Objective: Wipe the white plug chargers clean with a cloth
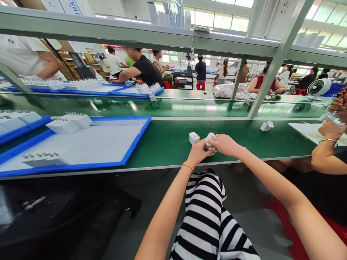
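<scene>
Left grip [199, 151], right grip [225, 145] curled shut on one white power adapter [209, 141]; second adapter [194, 138] just beside on green surface [165, 144]

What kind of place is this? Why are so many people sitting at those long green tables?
It looks like a factory workshop. Workers sit along a long green bench, blue-edged trays hold rows of white chargers, and more chargers sit out on the bench.

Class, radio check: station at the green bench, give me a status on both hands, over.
Left hand and right hand both gripping white plug charger. Second white charger just beyond left hand, on green workbench. Blue-rimmed tray off to the left.
</scene>
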`<state>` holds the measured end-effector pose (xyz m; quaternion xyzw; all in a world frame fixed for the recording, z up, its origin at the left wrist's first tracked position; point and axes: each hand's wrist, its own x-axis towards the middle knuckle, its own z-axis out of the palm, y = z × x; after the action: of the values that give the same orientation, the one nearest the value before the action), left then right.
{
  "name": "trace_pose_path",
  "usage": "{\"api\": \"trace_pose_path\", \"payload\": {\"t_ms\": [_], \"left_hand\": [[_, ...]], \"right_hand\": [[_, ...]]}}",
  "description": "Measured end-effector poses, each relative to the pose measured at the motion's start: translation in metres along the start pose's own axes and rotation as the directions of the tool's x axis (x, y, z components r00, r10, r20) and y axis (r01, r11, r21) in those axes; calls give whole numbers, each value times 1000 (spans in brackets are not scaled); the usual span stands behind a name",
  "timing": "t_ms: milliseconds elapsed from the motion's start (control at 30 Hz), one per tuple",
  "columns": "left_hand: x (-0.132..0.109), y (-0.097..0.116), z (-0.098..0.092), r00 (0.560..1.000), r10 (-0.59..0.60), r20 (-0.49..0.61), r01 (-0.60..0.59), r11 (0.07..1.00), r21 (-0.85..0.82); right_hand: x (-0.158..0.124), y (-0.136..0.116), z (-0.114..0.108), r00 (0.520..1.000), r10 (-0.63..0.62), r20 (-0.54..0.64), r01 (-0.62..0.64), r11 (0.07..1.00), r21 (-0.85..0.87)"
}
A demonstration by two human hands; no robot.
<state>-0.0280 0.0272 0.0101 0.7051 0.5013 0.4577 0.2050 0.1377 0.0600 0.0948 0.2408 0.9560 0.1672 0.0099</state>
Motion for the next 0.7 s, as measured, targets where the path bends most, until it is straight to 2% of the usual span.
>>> {"api": "trace_pose_path", "payload": {"t_ms": [267,433,600,700], "left_hand": [[-1,5,-1,1000,-15,-6,15,989,144],[-2,9,-1,1000,7,-15,-4,981,196],[-5,8,0,983,66,-170,-40,988,152],[-5,6,-1,962,22,-271,-1,997,78]], "right_hand": [[0,1,0,1000,8,9,-9,1000,27],[1,3,6,999,35,-21,-36,999,-33],[12,15,14,993,114,-38,-114,993,4],[25,22,22,986,144,-78,-139,988,71]]}}
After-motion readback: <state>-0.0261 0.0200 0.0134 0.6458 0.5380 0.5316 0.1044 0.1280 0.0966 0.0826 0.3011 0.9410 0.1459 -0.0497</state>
